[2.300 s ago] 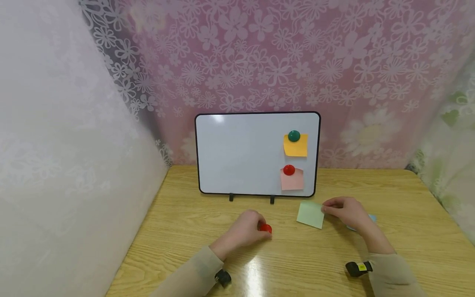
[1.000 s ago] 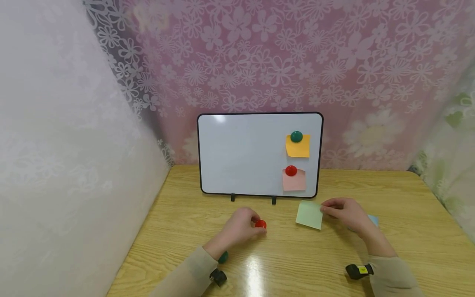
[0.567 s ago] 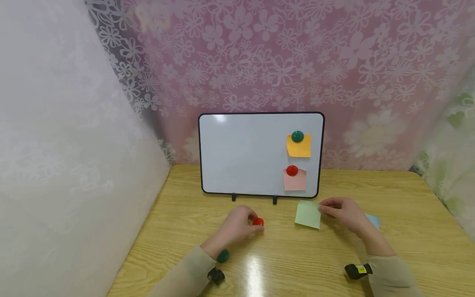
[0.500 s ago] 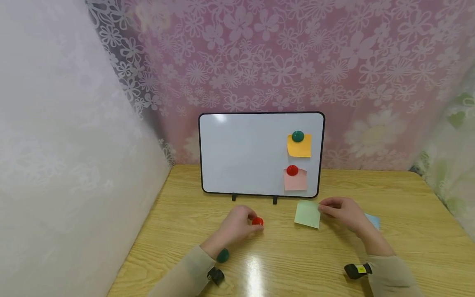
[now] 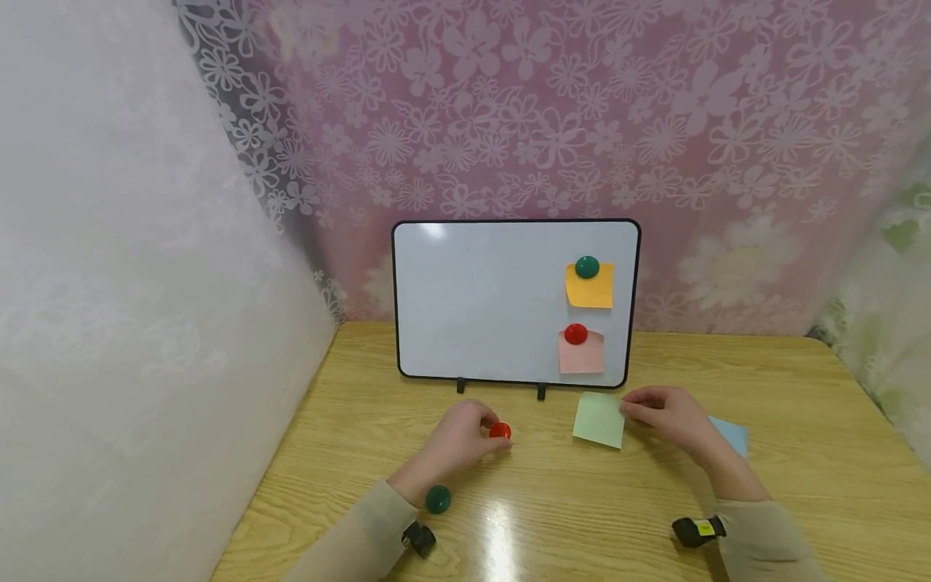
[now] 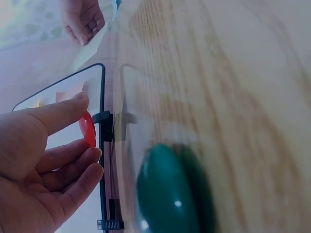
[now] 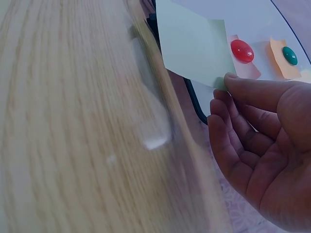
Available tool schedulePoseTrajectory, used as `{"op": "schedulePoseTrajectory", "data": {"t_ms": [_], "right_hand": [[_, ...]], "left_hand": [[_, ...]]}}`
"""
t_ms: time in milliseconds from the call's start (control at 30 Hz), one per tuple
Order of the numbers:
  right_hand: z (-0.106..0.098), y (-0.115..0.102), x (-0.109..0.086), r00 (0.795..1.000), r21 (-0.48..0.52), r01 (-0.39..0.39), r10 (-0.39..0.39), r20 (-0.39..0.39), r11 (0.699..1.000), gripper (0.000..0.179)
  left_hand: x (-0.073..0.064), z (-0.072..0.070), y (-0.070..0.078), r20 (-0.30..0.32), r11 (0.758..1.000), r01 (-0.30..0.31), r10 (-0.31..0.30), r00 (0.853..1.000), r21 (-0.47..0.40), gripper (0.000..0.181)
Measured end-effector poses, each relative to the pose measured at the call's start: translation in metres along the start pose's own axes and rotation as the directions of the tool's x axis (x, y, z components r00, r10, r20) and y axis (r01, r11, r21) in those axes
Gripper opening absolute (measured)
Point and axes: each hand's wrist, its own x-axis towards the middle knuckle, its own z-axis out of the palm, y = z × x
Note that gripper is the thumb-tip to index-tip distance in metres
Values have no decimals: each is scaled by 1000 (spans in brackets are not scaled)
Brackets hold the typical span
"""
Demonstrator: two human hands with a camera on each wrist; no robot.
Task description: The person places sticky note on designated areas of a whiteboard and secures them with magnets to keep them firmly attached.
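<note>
Two hands at work on a wooden table (image 5: 800,453), each pinching one small thing.

Head view: the left hand (image 5: 454,440) holds a red magnet (image 5: 499,431) at its fingertips, a green magnet (image 5: 437,499) lying by its wrist; the right hand (image 5: 672,416) pinches a green note (image 5: 599,420) by its right edge, before the whiteboard (image 5: 480,299).
Left wrist view: thumb and curled fingers (image 6: 73,162) clamp the red magnet (image 6: 88,128) between their tips, the green magnet (image 6: 170,191) just beside the palm.
Right wrist view: thumb and fingers (image 7: 233,126) close on the note's (image 7: 194,43) corner, the sheet standing out beyond them.
</note>
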Motion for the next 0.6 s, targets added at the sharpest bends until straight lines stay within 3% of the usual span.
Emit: {"op": "schedulePoseTrajectory", "data": {"t_ms": [333, 600], "right_hand": [[8, -3, 0, 1000, -8, 10, -10, 14, 1000, 44], [14, -9, 2, 999, 0, 34, -34, 4, 999, 40]], "left_hand": [[-1, 0, -6, -11, 1000, -24, 24, 1000, 12, 33], [-4, -2, -10, -31, 1000, -10, 10, 999, 14, 31]]}}
